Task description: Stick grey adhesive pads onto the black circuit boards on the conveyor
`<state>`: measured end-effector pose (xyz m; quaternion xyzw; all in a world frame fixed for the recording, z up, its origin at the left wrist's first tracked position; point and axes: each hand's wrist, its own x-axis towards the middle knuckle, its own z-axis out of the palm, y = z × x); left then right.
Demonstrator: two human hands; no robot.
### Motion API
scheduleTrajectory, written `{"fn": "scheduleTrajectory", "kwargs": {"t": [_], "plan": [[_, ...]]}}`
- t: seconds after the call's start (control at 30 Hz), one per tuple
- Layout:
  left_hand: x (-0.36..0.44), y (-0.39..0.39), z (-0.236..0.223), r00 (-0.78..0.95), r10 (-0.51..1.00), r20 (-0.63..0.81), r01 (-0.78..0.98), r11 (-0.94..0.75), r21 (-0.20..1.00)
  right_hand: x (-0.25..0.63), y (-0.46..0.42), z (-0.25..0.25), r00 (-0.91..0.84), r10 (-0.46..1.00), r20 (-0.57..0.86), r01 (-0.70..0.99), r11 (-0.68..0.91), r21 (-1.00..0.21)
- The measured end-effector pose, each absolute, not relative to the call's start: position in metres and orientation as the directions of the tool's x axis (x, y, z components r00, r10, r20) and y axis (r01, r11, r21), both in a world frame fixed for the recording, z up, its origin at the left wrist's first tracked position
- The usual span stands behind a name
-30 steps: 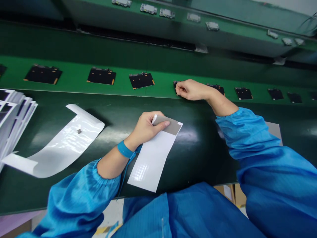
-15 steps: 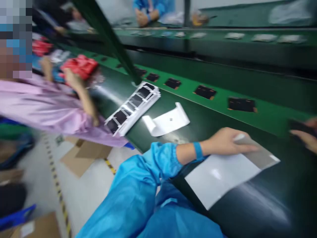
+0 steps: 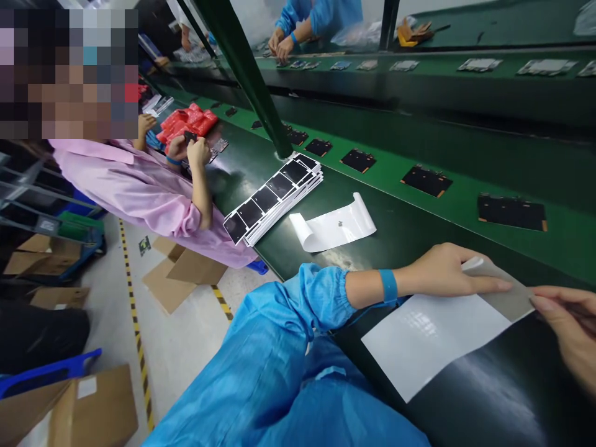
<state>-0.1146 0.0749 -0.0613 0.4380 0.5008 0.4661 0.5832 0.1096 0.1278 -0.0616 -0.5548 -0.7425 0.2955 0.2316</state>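
Observation:
My left hand (image 3: 442, 270) lies on the dark green bench (image 3: 419, 236), its fingers pinching the far end of a white liner sheet (image 3: 428, 341) where a grey patch (image 3: 510, 298) sits. My right hand (image 3: 565, 332) enters at the right edge. Its thumb tip touches the grey patch's corner, and its fingers are pressed together around something thin and dark that I cannot make out. Both arms wear blue sleeves, and a blue band circles my left wrist (image 3: 387, 287).
A curled empty liner (image 3: 335, 226) and a stack of strips with black squares (image 3: 274, 194) lie further left. Black boards (image 3: 426, 180) ride the green belt beyond. A co-worker in a pink coat (image 3: 139, 186) works at the left by a red bag (image 3: 186, 121). Cardboard boxes (image 3: 184, 273) sit on the floor.
The view has swung left, bringing the co-worker and the floor into sight. My right hand has come back from the belt to the grey end of the sheet. My left hand keeps its hold.

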Motion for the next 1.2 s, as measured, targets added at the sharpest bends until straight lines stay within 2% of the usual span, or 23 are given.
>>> {"fn": "scheduleTrajectory", "kwargs": {"t": [0.1,0.27,0.33,0.47,0.57,0.63,0.7,0.83,0.9,1.0,1.2], "plan": [[-0.114,0.074,-0.061,0.052,0.974,-0.222,-0.094,0.226,0.969,0.101,0.119,-0.044,-0.254,0.967,0.030,0.678,0.200,-0.707],[-0.115,0.071,-0.052,0.025,0.977,-0.211,-0.007,0.211,0.977,0.091,0.110,-0.029,-0.484,0.840,0.243,0.627,0.527,-0.574],[-0.115,0.071,-0.050,0.031,0.980,-0.199,0.019,0.198,0.980,0.091,0.114,-0.032,-0.532,0.791,0.303,0.599,0.604,-0.526],[-0.117,0.073,-0.054,0.024,0.986,-0.163,0.041,0.162,0.986,0.093,0.124,-0.044,-0.579,0.610,0.541,0.492,0.790,-0.365],[-0.117,0.074,-0.056,0.009,0.993,-0.119,0.070,0.118,0.990,0.093,0.124,-0.047,-0.601,0.553,0.578,0.452,0.831,-0.325],[-0.117,0.075,-0.054,-0.016,0.995,-0.095,0.112,0.096,0.989,0.091,0.121,-0.046,-0.600,0.574,0.558,0.443,0.818,-0.366],[-0.117,0.076,-0.051,-0.037,0.997,-0.071,0.107,0.075,0.991,0.089,0.121,-0.044,-0.580,0.641,0.503,0.444,0.766,-0.464],[-0.119,0.080,-0.045,-0.047,0.991,-0.129,0.106,0.133,0.985,0.088,0.129,-0.047,-0.427,0.840,0.335,0.412,0.511,-0.754],[-0.120,0.081,-0.043,-0.051,0.986,-0.159,0.126,0.164,0.978,0.088,0.132,-0.049,-0.389,0.886,0.254,0.366,0.402,-0.839],[-0.119,0.080,-0.040,-0.058,0.981,-0.186,0.170,0.194,0.966,0.088,0.133,-0.050,-0.445,0.871,0.210,0.300,0.366,-0.881],[-0.119,0.080,-0.038,-0.077,0.981,-0.178,0.251,0.192,0.949,0.084,0.127,-0.054,-0.508,0.806,0.304,0.284,0.490,-0.824]]}}
